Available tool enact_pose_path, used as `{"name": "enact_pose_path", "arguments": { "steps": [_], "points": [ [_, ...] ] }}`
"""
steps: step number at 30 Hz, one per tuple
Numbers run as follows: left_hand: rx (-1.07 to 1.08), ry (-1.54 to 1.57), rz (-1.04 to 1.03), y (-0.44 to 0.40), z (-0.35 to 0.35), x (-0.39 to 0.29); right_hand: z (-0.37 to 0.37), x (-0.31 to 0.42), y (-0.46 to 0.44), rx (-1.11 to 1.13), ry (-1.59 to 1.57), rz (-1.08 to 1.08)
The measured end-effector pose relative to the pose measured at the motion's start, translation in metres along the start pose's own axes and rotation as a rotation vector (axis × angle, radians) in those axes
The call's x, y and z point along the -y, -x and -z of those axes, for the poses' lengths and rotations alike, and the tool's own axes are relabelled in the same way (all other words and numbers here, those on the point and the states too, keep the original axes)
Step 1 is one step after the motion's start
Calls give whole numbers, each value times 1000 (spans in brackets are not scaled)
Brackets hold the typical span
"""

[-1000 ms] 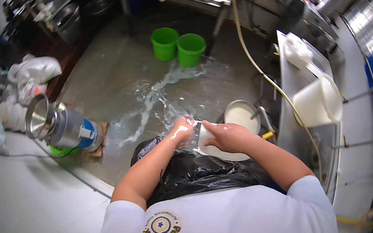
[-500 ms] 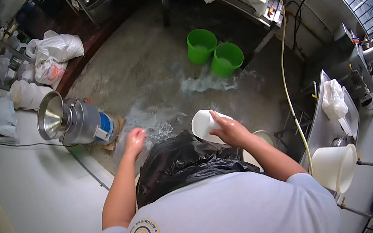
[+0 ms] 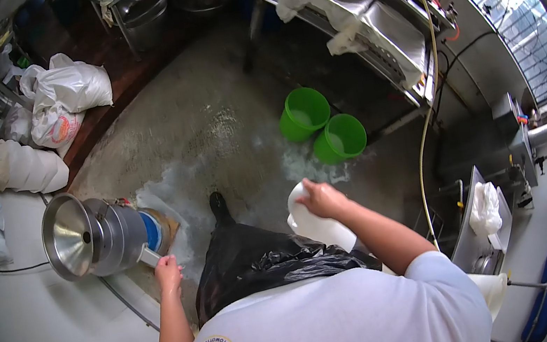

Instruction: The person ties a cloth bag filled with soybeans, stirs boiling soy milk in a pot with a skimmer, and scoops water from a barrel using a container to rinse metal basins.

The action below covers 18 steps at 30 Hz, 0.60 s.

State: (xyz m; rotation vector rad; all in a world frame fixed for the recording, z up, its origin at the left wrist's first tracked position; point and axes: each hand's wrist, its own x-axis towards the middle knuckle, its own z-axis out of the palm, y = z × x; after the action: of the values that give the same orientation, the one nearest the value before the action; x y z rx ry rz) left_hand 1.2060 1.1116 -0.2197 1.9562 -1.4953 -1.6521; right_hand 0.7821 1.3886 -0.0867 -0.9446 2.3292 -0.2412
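Observation:
My right hand [image 3: 324, 199] grips the rim of a white plastic container [image 3: 321, 227], tilted in front of my body. My left hand [image 3: 169, 275] is at the end of the short metal spout [image 3: 149, 255] on a silver machine, its fingers curled in against the spout's tip. The machine [image 3: 110, 234] has a wide steel funnel [image 3: 70, 237] and a blue band [image 3: 151, 230]. A black plastic apron [image 3: 251, 259] covers my front, and one dark boot [image 3: 220, 207] shows beyond it.
Two green buckets [image 3: 304, 113] with whitish contents stand on the wet floor ahead. White sacks [image 3: 70, 88] are piled at the left. A metal table [image 3: 363, 16] stands at the back right, with a hose [image 3: 425, 169] hanging down. A sink [image 3: 477, 211] is at the right.
I have moved forward, and the machine and buckets appear lower in view. My left hand has reached the machine's spout. The white container has tilted and lowered in my right hand.

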Motion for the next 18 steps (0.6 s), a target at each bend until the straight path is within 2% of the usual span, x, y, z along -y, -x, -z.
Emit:
{"name": "enact_pose_path", "arguments": {
  "steps": [3,4,5,6,8,9,12,14,16,18],
  "points": [
    [23,-59,-107,-66,-9,-50,40,-24,-121,-179,44,-85],
    [48,-118,-172,-85,-9,-65,67,-23,-151,-196,68,-202],
    [44,-102,-215,-94,-9,-92,103,-22,-178,-110,-32,-360],
    [44,-95,-219,-112,-4,-113,134,-14,-199,-161,24,-405],
    [57,-106,-310,-145,0,-154,186,-22,-241,-345,42,-309],
    [113,-32,-231,-139,6,-197,214,-24,-261,-373,95,-283],
    [106,29,-278,-161,7,-271,301,31,-267,-479,124,-165],
    [142,37,-333,-194,1,-298,352,90,-256,-435,-149,-262],
    [82,-48,-667,-220,-15,-328,375,89,-278,-614,-131,-223],
    [108,-73,-621,-226,-33,-368,383,88,-304,-756,-45,-113]
  ]
}}
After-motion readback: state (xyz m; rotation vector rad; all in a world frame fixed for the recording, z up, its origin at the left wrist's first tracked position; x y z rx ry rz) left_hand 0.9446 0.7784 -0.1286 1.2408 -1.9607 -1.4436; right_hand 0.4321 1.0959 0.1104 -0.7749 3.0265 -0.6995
